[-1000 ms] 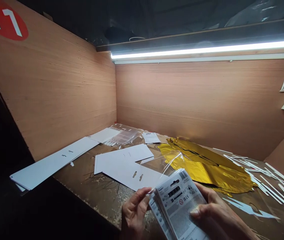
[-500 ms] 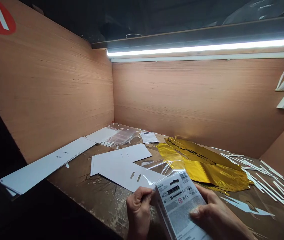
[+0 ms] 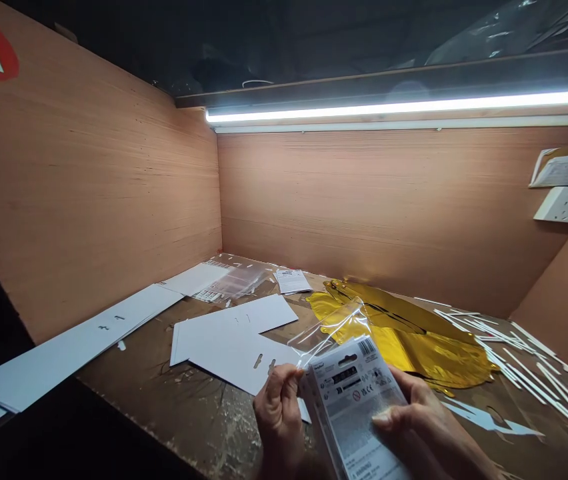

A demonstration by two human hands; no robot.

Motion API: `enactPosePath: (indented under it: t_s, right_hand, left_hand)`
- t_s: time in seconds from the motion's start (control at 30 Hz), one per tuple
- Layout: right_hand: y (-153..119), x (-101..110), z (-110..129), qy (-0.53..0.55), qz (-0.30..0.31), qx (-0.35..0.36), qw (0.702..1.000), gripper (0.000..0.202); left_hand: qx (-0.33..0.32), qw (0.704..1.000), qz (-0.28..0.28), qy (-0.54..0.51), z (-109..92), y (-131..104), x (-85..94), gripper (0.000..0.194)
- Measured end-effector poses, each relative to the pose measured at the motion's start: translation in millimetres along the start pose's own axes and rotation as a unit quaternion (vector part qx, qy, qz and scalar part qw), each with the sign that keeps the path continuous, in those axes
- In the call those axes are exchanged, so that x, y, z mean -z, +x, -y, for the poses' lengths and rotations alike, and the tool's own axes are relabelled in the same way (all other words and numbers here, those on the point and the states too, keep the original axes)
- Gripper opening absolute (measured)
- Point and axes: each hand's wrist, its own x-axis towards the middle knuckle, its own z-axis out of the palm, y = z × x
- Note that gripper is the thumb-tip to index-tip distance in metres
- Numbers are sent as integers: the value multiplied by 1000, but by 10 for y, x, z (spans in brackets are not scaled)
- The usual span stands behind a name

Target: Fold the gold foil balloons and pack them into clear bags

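Observation:
My right hand (image 3: 417, 417) grips a flat package (image 3: 359, 407) in a clear plastic bag, its thumb across the printed face. A hang hole, small symbols and a barcode show at the package's top end. Above that end stands the bag's clear flap (image 3: 331, 330), catching the light. My left hand (image 3: 281, 407) is closed in a pinch at the bag's upper left edge by the flap. Just beyond the hands lie white cards with hang holes (image 3: 231, 340), partly covered by my left hand. Gold foil sheets (image 3: 404, 340) spread out behind my right hand.
Long white cards (image 3: 79, 347) lie along the left edge of the brown table (image 3: 164, 387). Clear bags (image 3: 239, 283) and a small printed stack (image 3: 293, 281) are at the back. Thin white strips (image 3: 519, 360) and a pale blue cutout (image 3: 489, 417) lie to the right. Wooden walls enclose the table.
The bag's clear flap has risen and stands more upright. My left hand has moved slightly up along the bag's edge. My right hand keeps its hold; the whole view has shifted a little.

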Motion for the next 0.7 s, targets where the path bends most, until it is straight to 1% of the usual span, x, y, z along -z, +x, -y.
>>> enactPosePath:
  t_s: [0.07, 0.13, 0.27, 0.33, 0.43, 0.5, 0.6, 0.7]
  right_hand:
    - [-1, -4, 11, -3, -2, -11, 1000, 51]
    - [-5, -16, 43, -5, 1, -26, 1000, 51]
    - [-8, -10, 77, -5, -7, -29, 1000, 49]
    - [-9, 16, 55, 1, -20, -24, 1000, 47]
    - [-11, 42, 9, 9, -24, -24, 999, 45]
    - [-11, 32, -5, 10, -30, -22, 999, 46]
    - [-5, -8, -1, -3, -56, -17, 998, 46]
    - [2, -33, 3, -3, -64, -18, 998, 47]
  left_hand:
    - [-10, 1000, 25, 7, 4, 0, 22, 10]
    - [-5, 999, 40, -10, 15, -7, 40, 11]
    - [49, 994, 41, -90, 41, -20, 51, 12]
    - [82, 988, 59, -119, 47, -19, 51, 11]
    - [96, 986, 77, -114, 72, -17, 41, 11]
    - [77, 991, 64, -92, 111, -19, 22, 10]
    - [47, 995, 30, -78, 177, -21, -26, 11]
    - [62, 990, -3, -127, 201, -23, -78, 14]
